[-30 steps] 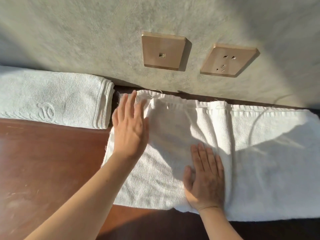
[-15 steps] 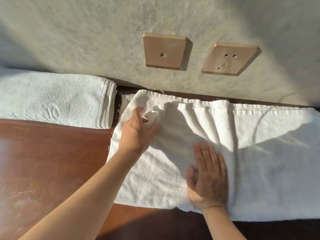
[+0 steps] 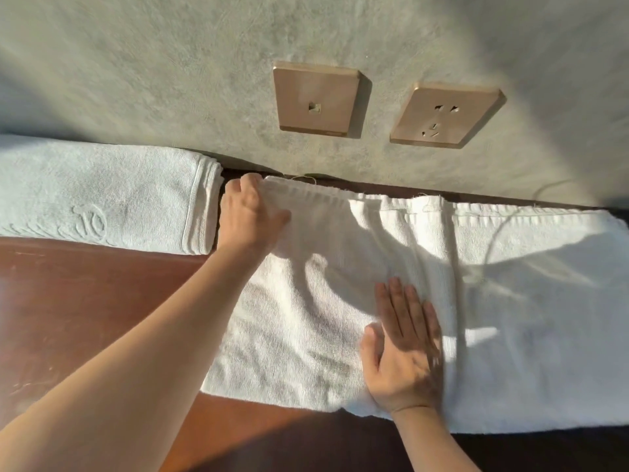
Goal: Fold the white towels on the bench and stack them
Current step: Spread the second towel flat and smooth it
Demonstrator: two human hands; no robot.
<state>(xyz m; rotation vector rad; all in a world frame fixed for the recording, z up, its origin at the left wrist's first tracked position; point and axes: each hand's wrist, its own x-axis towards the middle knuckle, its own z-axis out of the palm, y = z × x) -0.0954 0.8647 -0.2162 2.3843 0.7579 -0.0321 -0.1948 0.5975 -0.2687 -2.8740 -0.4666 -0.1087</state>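
Gripped: far left corner of white towel (image 3: 408,301), left hand (image 3: 246,218) curled round hem; right hand (image 3: 403,349) flat, fingers straight, pressing cloth at lower centre.
Spread across reddish-brown bench (image 3: 85,318), centre to right edge of frame; folded towel (image 3: 102,195) at upper left, against wall (image 3: 136,63); two tan wall plates (image 3: 316,98) above.

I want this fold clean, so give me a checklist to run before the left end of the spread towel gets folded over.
1. Left hand grips the spread towel at its far left corner: ok.
2. Right hand lies flat on the towel, pinning it: ok.
3. Towel smooth: not ok, creases run between the hands.
4. Near edge on the bench: ok.
5. Folded towel clear of the fold path: ok, it lies left of the corner.
6. Towel's right end: cannot tell, out of frame.
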